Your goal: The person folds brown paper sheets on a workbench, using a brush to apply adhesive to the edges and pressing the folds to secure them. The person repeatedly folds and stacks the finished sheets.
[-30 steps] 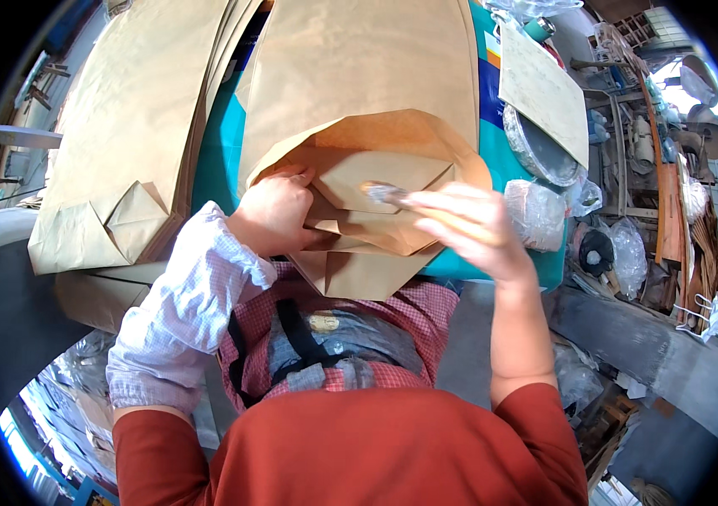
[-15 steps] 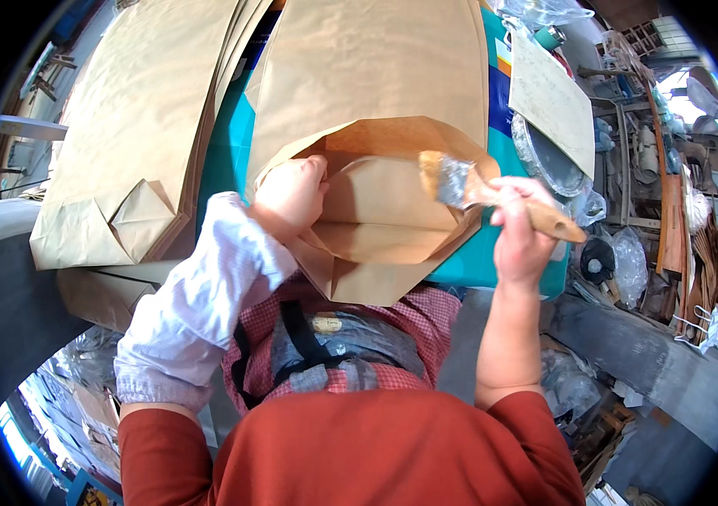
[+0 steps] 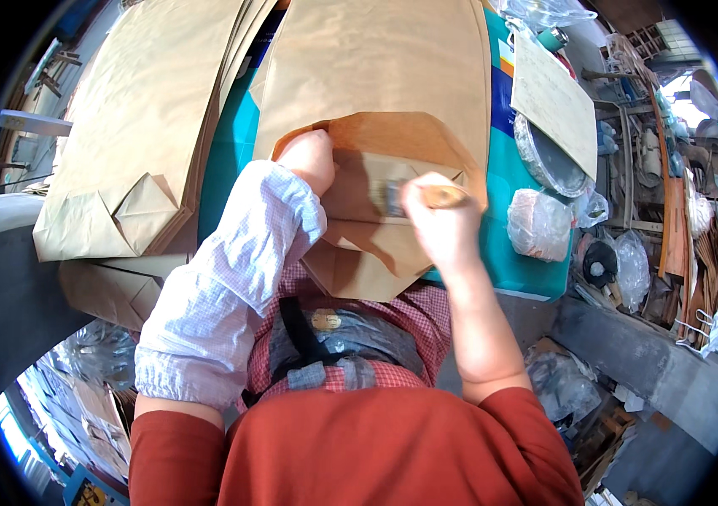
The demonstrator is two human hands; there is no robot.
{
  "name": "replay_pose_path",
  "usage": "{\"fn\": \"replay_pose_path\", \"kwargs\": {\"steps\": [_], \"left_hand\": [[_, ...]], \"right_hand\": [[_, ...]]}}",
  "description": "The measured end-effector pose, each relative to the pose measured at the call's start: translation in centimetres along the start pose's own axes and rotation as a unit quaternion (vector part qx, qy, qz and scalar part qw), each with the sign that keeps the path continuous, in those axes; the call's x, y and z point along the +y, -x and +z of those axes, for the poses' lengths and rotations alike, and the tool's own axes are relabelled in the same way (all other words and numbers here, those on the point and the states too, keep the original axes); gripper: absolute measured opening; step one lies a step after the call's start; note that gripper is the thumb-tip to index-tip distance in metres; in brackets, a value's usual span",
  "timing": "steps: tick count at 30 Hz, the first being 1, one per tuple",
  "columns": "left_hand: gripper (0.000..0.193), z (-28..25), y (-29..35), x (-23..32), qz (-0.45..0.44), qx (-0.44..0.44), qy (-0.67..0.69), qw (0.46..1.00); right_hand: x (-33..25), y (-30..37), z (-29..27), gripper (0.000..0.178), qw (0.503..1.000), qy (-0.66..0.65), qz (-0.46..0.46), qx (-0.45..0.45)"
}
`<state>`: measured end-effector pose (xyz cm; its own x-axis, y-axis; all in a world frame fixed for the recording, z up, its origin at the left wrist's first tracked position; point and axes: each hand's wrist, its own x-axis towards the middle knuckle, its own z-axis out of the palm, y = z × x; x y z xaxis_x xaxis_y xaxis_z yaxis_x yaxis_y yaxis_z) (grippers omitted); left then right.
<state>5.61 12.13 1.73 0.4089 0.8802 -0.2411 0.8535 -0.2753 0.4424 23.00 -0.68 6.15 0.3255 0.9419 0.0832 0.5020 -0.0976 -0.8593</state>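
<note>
1. The opened end of a brown paper bag [image 3: 376, 84] is held toward the person's body, on the green-covered table [image 3: 532, 270].
2. The brush [image 3: 446, 197] is grasped by the right hand [image 3: 447, 228] over that opening; motion blurs it.
3. The left hand [image 3: 310, 162] is set at the opening's left edge; whether paper is pinched cannot be told.
4. The paper is judged light, stiff along creases, easily torn if wet; it is best held by a folded edge.
5. The table is flanked at left by stacked bags [image 3: 139, 110]; at right, a cluttered workshop is seen.
</note>
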Motion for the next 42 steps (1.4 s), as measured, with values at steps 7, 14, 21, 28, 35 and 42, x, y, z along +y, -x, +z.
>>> {"fn": "replay_pose_path", "kwargs": {"steps": [7, 14, 21, 28, 35, 42], "left_hand": [[0.014, -1.5, 0.6, 2.7, 0.060, -0.054, -0.092, 0.993], [0.014, -0.6, 1.4, 4.4, 0.126, -0.018, -0.234, 0.964], [0.022, -1.5, 3.0, 3.0, 0.530, 0.162, 0.074, 0.829], [0.055, 1.6, 3.5, -4.3, 0.061, 0.168, -0.148, 0.973], [0.063, 3.9, 5.7, 0.3, 0.051, 0.185, -0.137, 0.972], [0.069, 6.1, 14.1, -1.3, 0.302, 0.001, 0.020, 0.953]], "right_hand": [[1.0, 0.4, -6.2, 0.014, 0.999, 0.044, -0.011, 0.019], [8.8, -5.0, -1.9, 0.043, 0.834, -0.530, 0.047, 0.149], [10.9, -5.0, 3.0, 0.044, 0.587, -0.799, 0.107, -0.080], [10.7, -5.1, 3.2, 0.044, 0.553, -0.813, 0.107, -0.144], [11.0, -4.9, 3.2, 0.040, 0.584, -0.792, 0.115, -0.134], [11.6, -5.2, 3.2, 0.033, 0.608, -0.774, 0.136, -0.110]]}}
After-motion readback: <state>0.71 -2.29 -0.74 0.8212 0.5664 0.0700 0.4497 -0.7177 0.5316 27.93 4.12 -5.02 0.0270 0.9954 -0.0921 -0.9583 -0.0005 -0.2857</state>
